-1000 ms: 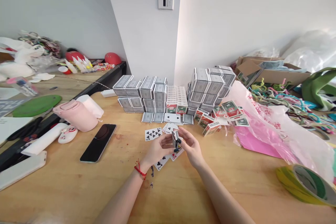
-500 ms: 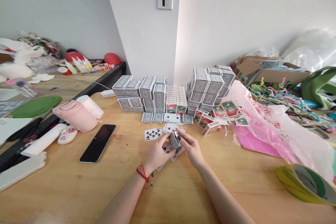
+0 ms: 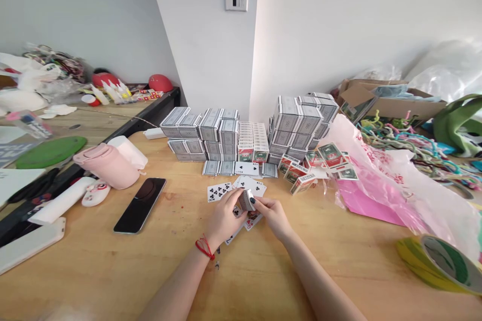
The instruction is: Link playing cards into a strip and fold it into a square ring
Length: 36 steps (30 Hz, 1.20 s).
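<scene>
My left hand (image 3: pixel 227 214), with a red string at its wrist, is closed around a small deck of playing cards (image 3: pixel 245 201). My right hand (image 3: pixel 274 214) pinches the right edge of the same deck, a dark-nailed digit on it. The deck is tilted, its patterned grey back partly showing. Below it several loose cards lie face up on the table, partly hidden by my hands. An eight of clubs (image 3: pixel 219 192) lies to the left, and other loose cards (image 3: pixel 253 185) lie just behind the deck. A two of spades (image 3: pixel 246 168) rests in the row beyond.
Grey-backed card stacks (image 3: pixel 220 130) and taller ones (image 3: pixel 297 120) stand by the wall, with card boxes (image 3: pixel 253 143) between. Left are a phone (image 3: pixel 140 205) and a pink bottle (image 3: pixel 109 164). Right are pink plastic sheeting (image 3: pixel 371 200) and a tape roll (image 3: pixel 439 263).
The deck has turned between my hands and shows more of its back. My right-hand fingers have shifted lower along its edge. The loose cards stay where they were.
</scene>
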Motion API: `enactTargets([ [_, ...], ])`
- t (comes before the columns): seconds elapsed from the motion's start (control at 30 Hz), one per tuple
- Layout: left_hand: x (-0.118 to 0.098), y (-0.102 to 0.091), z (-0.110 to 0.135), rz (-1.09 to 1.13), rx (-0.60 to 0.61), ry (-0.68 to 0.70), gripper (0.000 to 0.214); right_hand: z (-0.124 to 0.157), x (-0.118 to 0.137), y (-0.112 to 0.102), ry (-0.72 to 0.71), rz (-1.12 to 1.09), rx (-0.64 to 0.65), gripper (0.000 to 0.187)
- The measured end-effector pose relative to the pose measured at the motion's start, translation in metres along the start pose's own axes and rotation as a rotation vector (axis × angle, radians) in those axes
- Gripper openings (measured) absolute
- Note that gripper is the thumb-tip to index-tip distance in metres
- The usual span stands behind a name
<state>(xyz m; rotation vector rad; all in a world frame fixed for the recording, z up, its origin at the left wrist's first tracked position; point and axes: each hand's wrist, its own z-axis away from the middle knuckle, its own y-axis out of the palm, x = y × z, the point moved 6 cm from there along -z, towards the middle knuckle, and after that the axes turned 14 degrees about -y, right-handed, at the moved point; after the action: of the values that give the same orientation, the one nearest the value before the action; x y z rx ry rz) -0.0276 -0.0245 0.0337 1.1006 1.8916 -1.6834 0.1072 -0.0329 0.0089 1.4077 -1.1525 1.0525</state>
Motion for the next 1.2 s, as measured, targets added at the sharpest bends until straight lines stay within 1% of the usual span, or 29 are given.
enactTargets([
  [0.2, -0.001, 0.001, 0.002, 0.027, -0.015, 0.013, 0.051, 0.000, 0.001, -0.003, -0.028, 0.031, -0.019, 0.030],
  [0.43, -0.003, 0.003, 0.003, 0.048, 0.000, 0.010, 0.051, 0.001, -0.001, -0.010, -0.058, 0.091, -0.088, 0.025],
  [0.57, -0.004, 0.004, 0.003, 0.051, -0.019, 0.024, 0.051, 0.002, 0.003, -0.010, -0.090, 0.139, -0.113, 0.023],
  [0.63, -0.004, 0.005, 0.003, 0.052, -0.024, 0.030, 0.052, 0.003, 0.006, -0.011, -0.102, 0.195, -0.132, 0.023],
  [0.8, -0.003, 0.007, 0.004, 0.016, -0.033, 0.043, 0.054, 0.005, 0.014, -0.012, -0.176, 0.445, -0.181, 0.023],
  [0.97, -0.004, 0.004, 0.003, -0.030, -0.075, 0.053, 0.054, 0.005, 0.016, -0.006, -0.235, 0.495, -0.132, 0.030],
  [1.07, -0.001, 0.003, 0.001, -0.040, -0.088, 0.025, 0.053, 0.006, 0.020, 0.002, -0.291, 0.540, -0.047, 0.033],
  [1.13, 0.001, 0.002, 0.001, -0.047, -0.079, 0.002, 0.053, 0.008, 0.020, 0.008, -0.322, 0.590, 0.011, 0.037],
  [1.2, 0.002, 0.002, 0.000, -0.050, -0.069, -0.012, 0.053, 0.008, 0.017, 0.008, -0.324, 0.657, 0.023, 0.040],
])
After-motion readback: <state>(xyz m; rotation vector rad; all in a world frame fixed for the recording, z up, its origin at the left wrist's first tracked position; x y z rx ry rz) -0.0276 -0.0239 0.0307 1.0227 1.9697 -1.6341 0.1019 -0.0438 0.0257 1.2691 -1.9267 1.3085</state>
